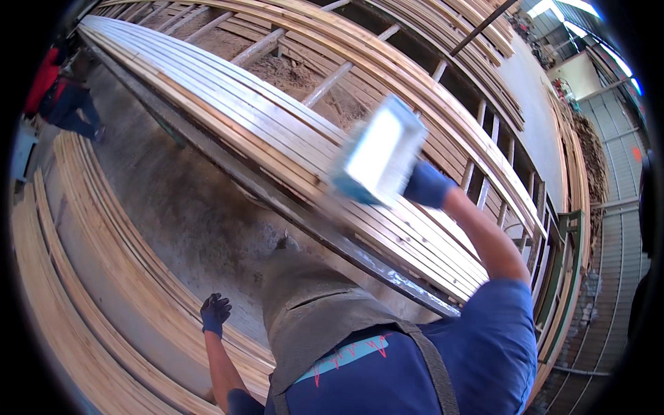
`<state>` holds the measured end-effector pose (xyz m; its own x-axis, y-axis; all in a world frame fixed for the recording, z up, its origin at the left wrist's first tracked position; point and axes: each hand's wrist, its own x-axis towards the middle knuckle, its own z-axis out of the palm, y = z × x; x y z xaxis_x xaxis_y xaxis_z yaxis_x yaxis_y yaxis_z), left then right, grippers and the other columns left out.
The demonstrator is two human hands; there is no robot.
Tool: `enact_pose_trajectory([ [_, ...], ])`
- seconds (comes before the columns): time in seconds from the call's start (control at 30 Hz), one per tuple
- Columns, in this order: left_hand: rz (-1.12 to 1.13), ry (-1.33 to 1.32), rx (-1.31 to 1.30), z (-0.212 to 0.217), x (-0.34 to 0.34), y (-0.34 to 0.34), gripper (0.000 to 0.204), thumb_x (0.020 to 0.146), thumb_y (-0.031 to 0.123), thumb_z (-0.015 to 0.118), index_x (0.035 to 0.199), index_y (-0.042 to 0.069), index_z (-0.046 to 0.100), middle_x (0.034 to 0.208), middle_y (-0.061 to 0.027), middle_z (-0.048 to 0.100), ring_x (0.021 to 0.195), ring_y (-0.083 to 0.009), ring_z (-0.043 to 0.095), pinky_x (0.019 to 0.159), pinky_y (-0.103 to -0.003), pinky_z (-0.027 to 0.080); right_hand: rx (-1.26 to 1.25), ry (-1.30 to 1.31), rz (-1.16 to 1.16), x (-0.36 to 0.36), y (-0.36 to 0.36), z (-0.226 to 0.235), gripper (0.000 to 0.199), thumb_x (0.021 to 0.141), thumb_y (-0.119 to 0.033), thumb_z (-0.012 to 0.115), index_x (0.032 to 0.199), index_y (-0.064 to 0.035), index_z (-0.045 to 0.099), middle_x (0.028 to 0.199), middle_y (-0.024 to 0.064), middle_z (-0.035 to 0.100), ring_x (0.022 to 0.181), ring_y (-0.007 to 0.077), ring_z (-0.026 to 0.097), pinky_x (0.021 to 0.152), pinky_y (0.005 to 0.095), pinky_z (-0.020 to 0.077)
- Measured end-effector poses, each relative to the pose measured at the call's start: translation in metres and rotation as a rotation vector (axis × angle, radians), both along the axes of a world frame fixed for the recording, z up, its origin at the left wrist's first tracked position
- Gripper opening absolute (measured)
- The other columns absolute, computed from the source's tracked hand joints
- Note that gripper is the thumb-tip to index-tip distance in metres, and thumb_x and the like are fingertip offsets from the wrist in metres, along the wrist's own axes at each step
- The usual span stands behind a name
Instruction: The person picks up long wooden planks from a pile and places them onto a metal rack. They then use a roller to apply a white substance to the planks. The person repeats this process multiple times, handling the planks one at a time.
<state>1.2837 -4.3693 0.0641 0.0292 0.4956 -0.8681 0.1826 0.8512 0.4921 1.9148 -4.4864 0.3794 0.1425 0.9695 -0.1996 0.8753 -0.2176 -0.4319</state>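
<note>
My right hand (427, 185), in a dark blue glove, grips a light blue box-shaped tool (380, 152) with a pale, shiny inner face. The tool is tilted and smeared by motion, so its exact kind is unclear. It is over a row of long wooden boards (228, 90) laid side by side; whether it touches them I cannot tell. White wet-looking coating covers many board tops, while the nearer edge boards show bare wood. My left hand (216, 312), also gloved, hangs away from the boards at lower left, fingers curled, with nothing visible in them.
A dark metal rail (277, 207) runs along the boards' near side. Long planks (104, 242) lie on the left, below my left hand. Beyond the boards are rack bars (325, 83) and more lumber (443, 104). A person (66, 104) stands at far left.
</note>
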Motion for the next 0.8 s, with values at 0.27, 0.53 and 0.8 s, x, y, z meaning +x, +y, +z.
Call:
enact_pose_trajectory([
  [0.27,-0.016,-0.107,-0.102,-0.063,0.034,-0.250,0.039,0.096,0.044,0.055,0.121,0.015,0.061,0.101,-0.0123,0.072,0.075,-0.0239,0.068,0.063,-0.039,0.052,0.050,0.083,-0.114,0.042,-0.267,0.002,0.024,0.090,-0.017,0.063,0.112,-0.0092,0.069,0.108,0.0159,0.069,0.102,0.0261,0.066,0.091,0.0411,0.0519],
  [0.53,-0.162,-0.042,-0.239,-0.084,0.055,-0.463,0.043,0.096,0.050,0.054,0.121,0.015,0.059,0.108,-0.0144,0.069,0.080,-0.0291,0.067,0.061,-0.041,0.050,-0.169,0.150,-0.227,0.019,-0.260,0.032,0.031,0.091,-0.031,0.055,0.102,-0.0052,0.068,0.084,0.0155,0.069,0.070,0.0283,0.066,0.068,0.0414,0.0539],
  [0.8,-0.060,-0.030,-0.051,-0.057,0.138,-0.651,0.044,0.093,0.052,0.057,0.122,0.018,0.061,0.103,-0.0083,0.071,0.079,-0.0203,0.066,0.065,-0.036,0.050,0.013,-0.075,-0.015,0.113,-0.573,-0.008,0.027,0.091,-0.025,0.059,0.108,-0.0046,0.066,0.097,0.0211,0.069,0.090,0.0386,0.066,0.081,0.0439,0.0531],
])
